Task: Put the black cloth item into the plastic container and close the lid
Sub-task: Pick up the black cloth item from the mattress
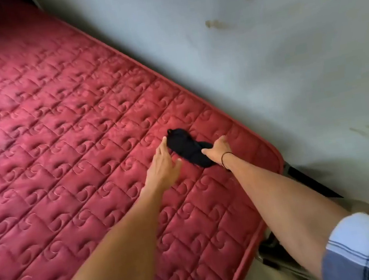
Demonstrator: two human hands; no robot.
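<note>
A small black cloth item (pixel 183 146) lies crumpled on the red quilted mattress (pixel 60 146), close to its right edge. My left hand (pixel 164 162) reaches in from the left with its fingers spread, the fingertips touching the cloth's left end. My right hand (pixel 216 150) rests on the cloth's right end, its fingers curled onto the fabric; a thin black band circles that wrist. No plastic container is in view.
A pale grey wall (pixel 262 56) with stains runs along the mattress's right side. A dark gap and part of the bed frame (pixel 309 181) show at the mattress's near right corner. My plaid sleeves fill the bottom corners.
</note>
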